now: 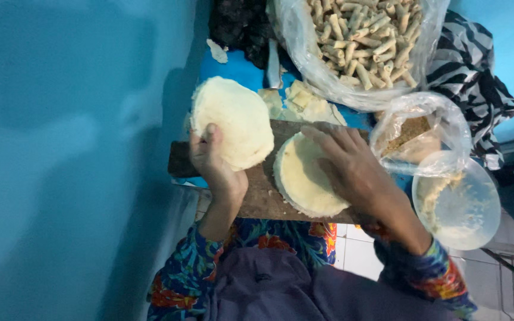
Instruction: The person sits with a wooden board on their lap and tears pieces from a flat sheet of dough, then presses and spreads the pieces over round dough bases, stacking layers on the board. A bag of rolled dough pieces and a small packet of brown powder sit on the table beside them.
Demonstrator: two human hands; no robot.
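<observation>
Holding a round stack of pale wrappers point(236, 122) up off the wooden board point(257, 193), your left hand point(212, 160) is gripping its lower left edge, thumb lying over the top face and the stack rising above and to the right of your palm. Your right hand point(352, 166) is lying flat, fingers spread, on the right side of a second round stack point(304, 178) sitting on the board. Beyond the board, a clear bag of rolled sticks point(361, 41) is resting, and a clear plastic lid point(456, 199) is lying just beside your right wrist.
</observation>
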